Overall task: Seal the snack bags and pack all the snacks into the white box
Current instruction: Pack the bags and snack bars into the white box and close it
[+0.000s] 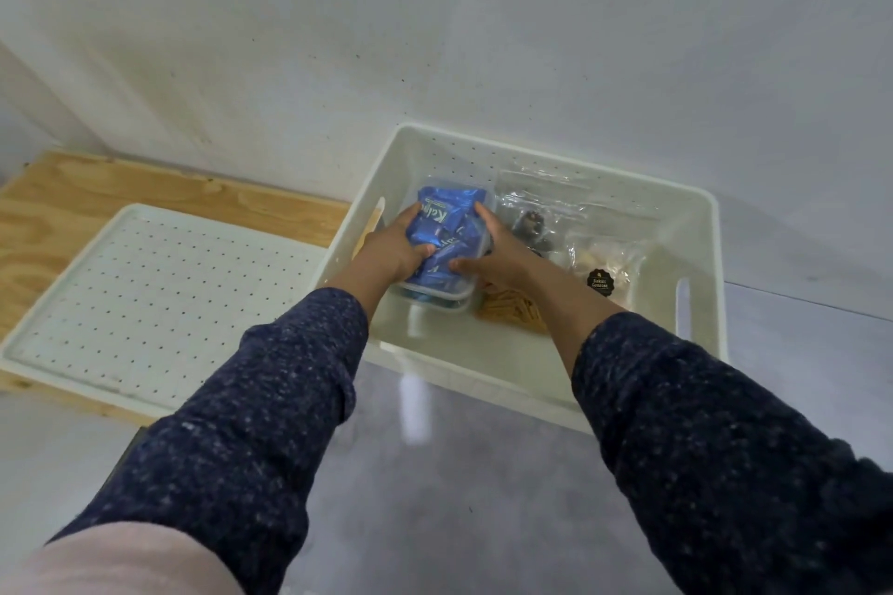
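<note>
Both hands clasp a clear tub [447,246] of blue snacks, left hand [394,246] and right hand [493,251] on opposite sides to keep it level inside the white box [696,227], toward its left wall, beside the sealed bags [546,208].

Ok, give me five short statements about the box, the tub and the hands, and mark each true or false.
1. Both hands grip the clear tub of blue packets. True.
2. The tub sits outside the white box. False: it is inside.
3. The perforated lid covers the box. False: it lies beside it, on the wooden board.
4. Clear snack bags lie right of the tub. True.
5. The left hand is empty. False: it holds the tub.
</note>
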Tool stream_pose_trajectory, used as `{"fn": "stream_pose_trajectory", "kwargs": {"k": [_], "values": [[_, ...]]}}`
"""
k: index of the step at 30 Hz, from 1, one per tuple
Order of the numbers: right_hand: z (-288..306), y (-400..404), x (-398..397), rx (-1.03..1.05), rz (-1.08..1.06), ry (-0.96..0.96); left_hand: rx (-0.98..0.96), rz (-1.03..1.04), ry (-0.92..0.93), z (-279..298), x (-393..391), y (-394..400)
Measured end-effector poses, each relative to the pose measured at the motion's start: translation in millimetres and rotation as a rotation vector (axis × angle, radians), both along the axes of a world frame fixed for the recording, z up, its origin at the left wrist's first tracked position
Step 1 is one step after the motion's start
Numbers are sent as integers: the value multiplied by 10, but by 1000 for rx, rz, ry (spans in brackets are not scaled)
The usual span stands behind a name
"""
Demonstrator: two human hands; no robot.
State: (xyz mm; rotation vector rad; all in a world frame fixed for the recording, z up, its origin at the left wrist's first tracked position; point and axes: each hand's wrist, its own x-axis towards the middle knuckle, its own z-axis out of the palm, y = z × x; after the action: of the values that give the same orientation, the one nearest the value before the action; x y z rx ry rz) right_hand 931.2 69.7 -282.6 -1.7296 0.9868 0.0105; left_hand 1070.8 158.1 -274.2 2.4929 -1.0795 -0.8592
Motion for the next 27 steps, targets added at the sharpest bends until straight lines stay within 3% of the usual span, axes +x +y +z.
{"fn": "stream_pose_trajectory", "kwargs": {"k": [6, 11, 18, 23, 27], "values": [[251, 83, -38, -253, 60, 206, 181, -55, -302, 270, -166, 38], [536, 185, -187, -400, 116, 464, 227, -190, -418, 578, -302, 149], [1162, 643, -684, -657, 125, 613, 88, -304, -528, 1090, -589, 492], [1490, 1052, -1090, -746, 4, 635, -92, -395, -567, 1414, -924, 791], [1591, 1371, -1587, -757, -110, 644, -128, -507, -634, 1516, -1352, 995]]}}
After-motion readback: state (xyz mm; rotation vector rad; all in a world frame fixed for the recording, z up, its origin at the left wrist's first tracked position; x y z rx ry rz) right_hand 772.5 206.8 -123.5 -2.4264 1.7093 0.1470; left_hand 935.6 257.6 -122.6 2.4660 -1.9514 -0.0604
